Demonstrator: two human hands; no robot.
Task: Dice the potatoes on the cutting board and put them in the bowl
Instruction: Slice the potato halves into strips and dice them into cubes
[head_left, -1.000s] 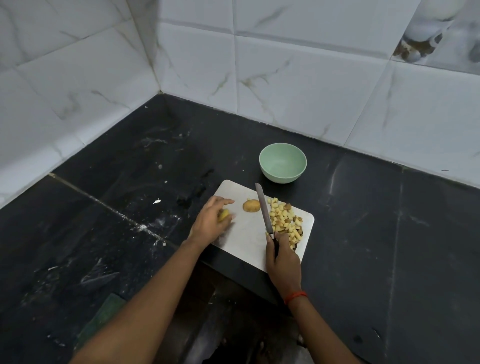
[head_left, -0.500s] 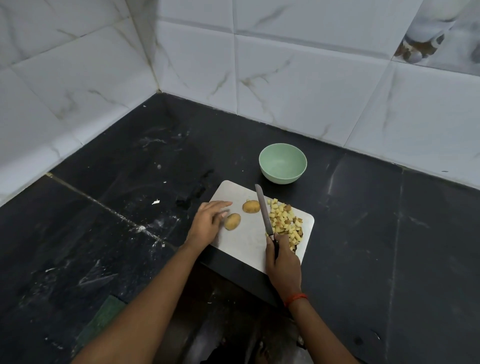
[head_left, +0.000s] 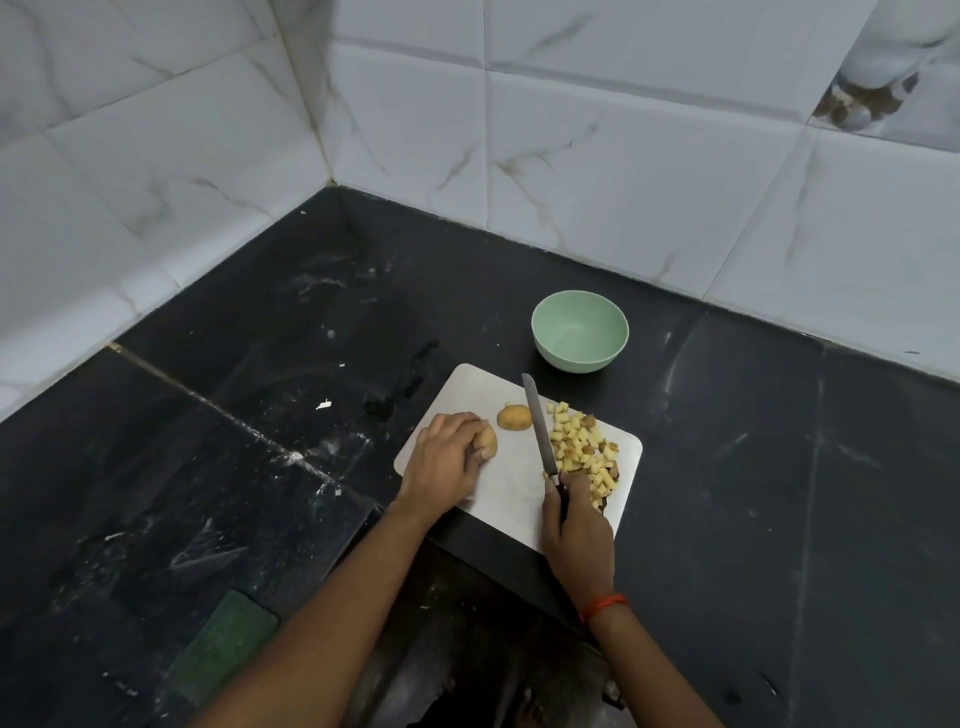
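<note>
centre frame: left hand (head_left: 448, 457) curls round potato piece (head_left: 486, 439); right hand (head_left: 577, 525) grips knife (head_left: 540, 428); diced potato (head_left: 582, 447) right on cutting board (head_left: 509, 488); bowl (head_left: 580, 332) above.

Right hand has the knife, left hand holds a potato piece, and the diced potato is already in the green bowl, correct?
Not quite: the head view shows the bowl empty; the diced potato lies piled on the cutting board. The rest is right.

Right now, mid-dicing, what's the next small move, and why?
Probably bring the knife across to the potato and slice: the left hand grips it on the cutting board, and the right hand holds the knife beside the dice.
</note>
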